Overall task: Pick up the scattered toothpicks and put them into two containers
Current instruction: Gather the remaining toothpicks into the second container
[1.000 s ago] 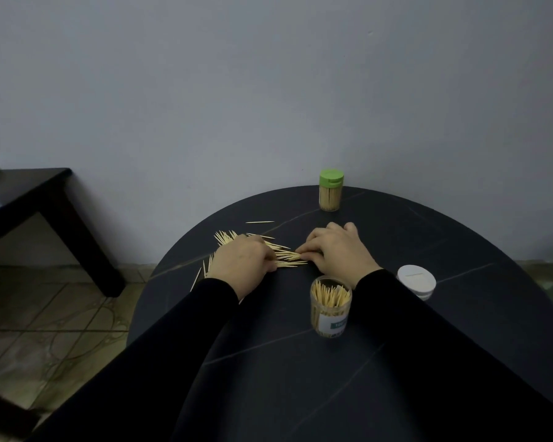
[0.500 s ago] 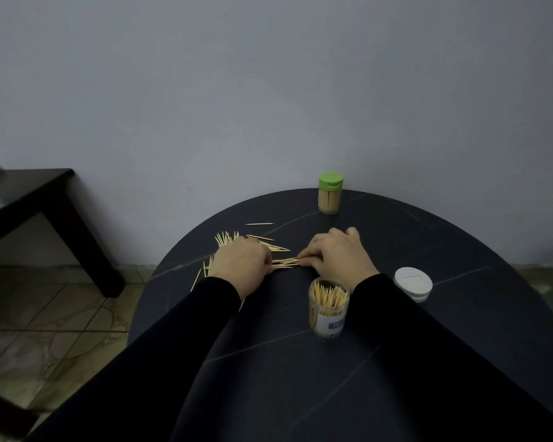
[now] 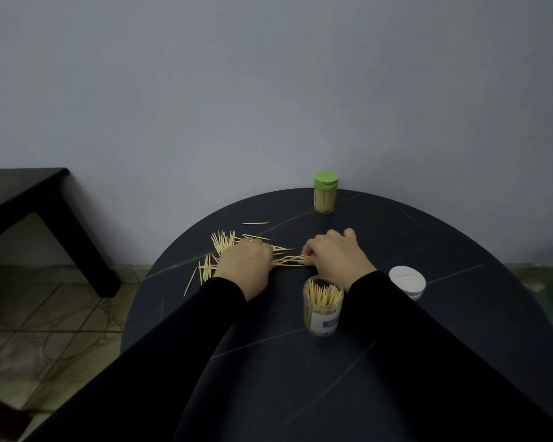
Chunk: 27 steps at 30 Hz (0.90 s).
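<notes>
On the round dark desk [image 3: 396,346], the open clear container [image 3: 322,306] stands upright near the person, packed with toothpicks standing on end; take it as the landmark. Just behind it the right hand [image 3: 336,255] lies knuckles up with its fingers curled down, pinching the near end of a small bundle of toothpicks [image 3: 289,260] that lies flat on the desk. The left hand [image 3: 245,263], behind and to the left of the container, is curled over the other end of that same bundle, fingertips down on the sticks; whether it truly grips them or only presses on them is hard to say from this angle, though it looks like a grasp. Both arms are in black sleeves.

More scattered toothpicks [image 3: 222,244] fan out beyond the left hand, farther left of the container, with a few strays reaching toward the desk's left edge and one lying alone behind the pile.

Far behind the container, at the desk's back edge by the wall, stands a second container with a green lid [image 3: 325,193], closed and full of toothpicks. Just right of the open container lies a white lid [image 3: 407,279], flat on the desk. A dark side table [image 3: 29,193] stands on the tiled floor far to the left.
</notes>
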{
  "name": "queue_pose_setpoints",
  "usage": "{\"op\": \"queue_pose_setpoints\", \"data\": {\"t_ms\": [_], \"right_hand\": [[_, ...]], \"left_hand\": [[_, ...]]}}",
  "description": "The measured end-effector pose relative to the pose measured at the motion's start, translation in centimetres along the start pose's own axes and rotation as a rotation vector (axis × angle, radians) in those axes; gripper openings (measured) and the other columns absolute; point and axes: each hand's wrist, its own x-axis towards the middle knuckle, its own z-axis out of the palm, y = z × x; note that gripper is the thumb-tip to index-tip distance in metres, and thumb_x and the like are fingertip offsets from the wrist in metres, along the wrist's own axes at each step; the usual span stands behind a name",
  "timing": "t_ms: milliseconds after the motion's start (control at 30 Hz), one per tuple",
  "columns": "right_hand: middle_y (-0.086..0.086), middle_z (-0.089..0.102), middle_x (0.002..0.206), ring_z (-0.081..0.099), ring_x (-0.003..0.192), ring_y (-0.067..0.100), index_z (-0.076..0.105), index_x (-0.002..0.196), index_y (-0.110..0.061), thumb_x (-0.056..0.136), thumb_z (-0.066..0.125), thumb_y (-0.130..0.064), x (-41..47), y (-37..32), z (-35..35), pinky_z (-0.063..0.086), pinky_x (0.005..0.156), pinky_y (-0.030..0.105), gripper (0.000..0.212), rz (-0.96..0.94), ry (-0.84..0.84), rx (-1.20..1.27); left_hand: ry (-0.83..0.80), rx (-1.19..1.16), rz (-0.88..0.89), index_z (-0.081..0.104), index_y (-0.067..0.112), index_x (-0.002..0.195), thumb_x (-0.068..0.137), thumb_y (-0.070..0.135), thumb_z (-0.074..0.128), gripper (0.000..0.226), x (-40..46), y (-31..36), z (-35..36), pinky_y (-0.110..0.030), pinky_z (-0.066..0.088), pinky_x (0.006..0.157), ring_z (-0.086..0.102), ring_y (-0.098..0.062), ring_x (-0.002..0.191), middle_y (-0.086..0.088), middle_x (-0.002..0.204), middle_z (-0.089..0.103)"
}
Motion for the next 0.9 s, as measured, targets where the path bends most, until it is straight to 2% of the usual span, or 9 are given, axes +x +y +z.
{"op": "queue_pose_setpoints", "data": {"t_ms": [167, 400, 533, 667, 833, 900], "right_hand": [[-0.003, 0.059, 0.118, 0.047, 0.112, 0.018, 0.058, 0.121, -0.026, 0.099, 0.048, -0.034, -0.4, -0.1, 0.0, 0.028, 0.095, 0.040, 0.025, 0.002, 0.034, -0.026], [-0.005, 0.058, 0.114, 0.047, 0.109, 0.016, 0.061, 0.116, -0.030, 0.097, 0.051, -0.037, -1.6, 0.2, -0.3, 0.028, 0.095, 0.039, 0.023, 0.056, 0.117, 0.042], [-0.008, 0.060, 0.108, 0.047, 0.103, 0.014, 0.065, 0.110, -0.033, 0.097, 0.051, -0.036, -2.8, 0.3, -0.4, 0.027, 0.094, 0.038, 0.019, 0.095, 0.234, 0.095], [-0.010, 0.061, 0.105, 0.048, 0.103, 0.012, 0.067, 0.109, -0.034, 0.097, 0.051, -0.036, -3.9, 0.3, -0.6, 0.026, 0.092, 0.036, 0.020, 0.115, 0.266, 0.159], [-0.015, 0.059, 0.094, 0.049, 0.099, 0.008, 0.067, 0.105, -0.034, 0.095, 0.055, -0.035, -5.4, 0.5, -0.9, 0.023, 0.088, 0.030, 0.015, 0.118, 0.356, 0.303], [-0.017, 0.061, 0.093, 0.051, 0.096, 0.006, 0.066, 0.102, -0.034, 0.093, 0.058, -0.035, -5.8, 0.8, -1.2, 0.026, 0.091, 0.030, 0.012, 0.149, 0.367, 0.448]], "left_hand": [[0.032, 0.032, -0.010, 0.064, 0.018, 0.114, 0.097, 0.028, 0.049, 0.025, 0.0, 0.2, 0.0, -0.039, 0.052, 0.088, 0.055, -0.022, 0.108, -0.002, 0.112, 0.061], [0.170, -0.028, -0.061, 0.068, 0.023, 0.109, 0.098, 0.032, 0.048, 0.024, -0.9, 0.0, 0.0, -0.035, 0.048, 0.083, 0.052, -0.020, 0.109, 0.001, 0.112, 0.058], [0.171, -0.077, -0.098, 0.069, 0.025, 0.105, 0.097, 0.035, 0.052, 0.021, -1.2, -0.2, 0.1, -0.035, 0.050, 0.083, 0.052, -0.019, 0.107, 0.001, 0.110, 0.058], [0.152, -0.102, -0.114, 0.070, 0.024, 0.104, 0.096, 0.031, 0.055, 0.019, -1.6, -0.1, 0.1, -0.037, 0.053, 0.085, 0.055, -0.018, 0.105, 0.001, 0.110, 0.060], [0.231, -0.266, -0.177, 0.067, 0.025, 0.097, 0.095, 0.033, 0.053, 0.016, -2.4, 0.4, -0.5, -0.033, 0.051, 0.081, 0.058, -0.016, 0.097, 0.005, 0.104, 0.061], [0.259, -0.384, -0.212, 0.065, 0.025, 0.094, 0.094, 0.033, 0.054, 0.013, -2.9, 0.7, -1.2, -0.030, 0.049, 0.078, 0.058, -0.015, 0.091, 0.007, 0.098, 0.063]]}}
